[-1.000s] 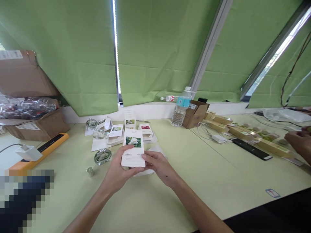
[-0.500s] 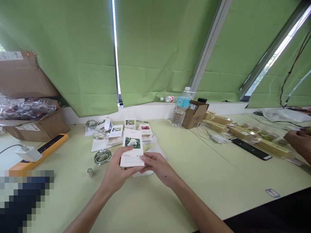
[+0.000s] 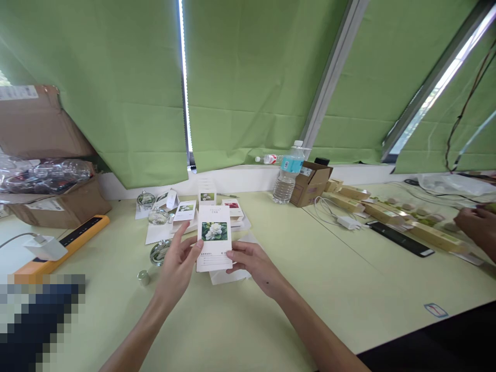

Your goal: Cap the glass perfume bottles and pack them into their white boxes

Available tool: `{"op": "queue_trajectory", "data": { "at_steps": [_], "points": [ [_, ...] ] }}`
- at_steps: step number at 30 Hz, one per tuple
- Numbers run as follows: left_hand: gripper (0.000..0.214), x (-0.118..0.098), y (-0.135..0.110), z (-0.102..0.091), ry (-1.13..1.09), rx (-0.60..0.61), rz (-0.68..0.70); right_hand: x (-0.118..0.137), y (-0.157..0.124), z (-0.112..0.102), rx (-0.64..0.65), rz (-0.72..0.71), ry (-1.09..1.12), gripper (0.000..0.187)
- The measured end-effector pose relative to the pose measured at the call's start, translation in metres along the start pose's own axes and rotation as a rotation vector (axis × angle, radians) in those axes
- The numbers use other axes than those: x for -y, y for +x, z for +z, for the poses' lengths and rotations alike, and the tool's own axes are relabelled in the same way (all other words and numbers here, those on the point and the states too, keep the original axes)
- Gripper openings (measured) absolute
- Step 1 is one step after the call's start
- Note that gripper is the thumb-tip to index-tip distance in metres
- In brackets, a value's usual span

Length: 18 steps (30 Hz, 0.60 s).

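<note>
Tall white rectangular paper card (image 3: 214,238) with a white-flower photo, upright between both hands above the pale green desk (image 3: 310,294); left hand (image 3: 176,268) splayed wide, thumb against the card's left edge; right hand (image 3: 251,266) low and narrow, fingers pinching the lower right corner; clear flattened-round glass perfume bottle (image 3: 159,252) just behind the left hand, small silver cap (image 3: 143,277) near it

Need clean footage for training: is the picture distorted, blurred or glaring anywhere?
Head view: wide-angle bending slants the window frames; a bright white strip glares between the green blinds; a pixelated patch hides the lower left; the small print on the card is too soft to read.
</note>
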<state>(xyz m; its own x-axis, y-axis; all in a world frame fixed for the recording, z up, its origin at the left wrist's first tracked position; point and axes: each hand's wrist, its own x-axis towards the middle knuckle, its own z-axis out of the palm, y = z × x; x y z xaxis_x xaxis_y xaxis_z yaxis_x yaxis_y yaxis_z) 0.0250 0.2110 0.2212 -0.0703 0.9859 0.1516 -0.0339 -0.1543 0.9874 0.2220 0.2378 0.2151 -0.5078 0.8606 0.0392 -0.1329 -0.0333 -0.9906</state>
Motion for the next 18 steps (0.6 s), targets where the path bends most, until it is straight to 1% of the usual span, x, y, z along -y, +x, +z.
{"op": "queue_trajectory", "data": {
  "at_steps": [2, 5, 8, 14, 18],
  "points": [
    [0.06, 0.0012, 0.0034, -0.0034, -0.003, 0.052, -0.037, -0.0001, 0.0002, 0.0004, 0.003, -0.006, -0.009, 0.039],
    [0.05, 0.003, 0.0057, -0.0072, 0.03, 0.115, -0.045, -0.0004, 0.0007, 0.0008, -0.034, -0.031, -0.014, 0.042],
    [0.045, 0.0028, 0.0047, -0.0076, 0.062, 0.136, -0.034, -0.0002, 0.0008, 0.0016, -0.06, -0.057, -0.017, 0.046],
    [0.042, 0.0008, 0.0022, -0.0054, 0.084, 0.166, 0.028, 0.0, 0.0, 0.0027, -0.027, -0.081, -0.022, 0.041],
    [0.04, 0.0005, 0.002, -0.005, 0.129, 0.163, 0.038, -0.0037, 0.0016, 0.0013, -0.05, -0.099, -0.041, 0.041]
  ]
}}
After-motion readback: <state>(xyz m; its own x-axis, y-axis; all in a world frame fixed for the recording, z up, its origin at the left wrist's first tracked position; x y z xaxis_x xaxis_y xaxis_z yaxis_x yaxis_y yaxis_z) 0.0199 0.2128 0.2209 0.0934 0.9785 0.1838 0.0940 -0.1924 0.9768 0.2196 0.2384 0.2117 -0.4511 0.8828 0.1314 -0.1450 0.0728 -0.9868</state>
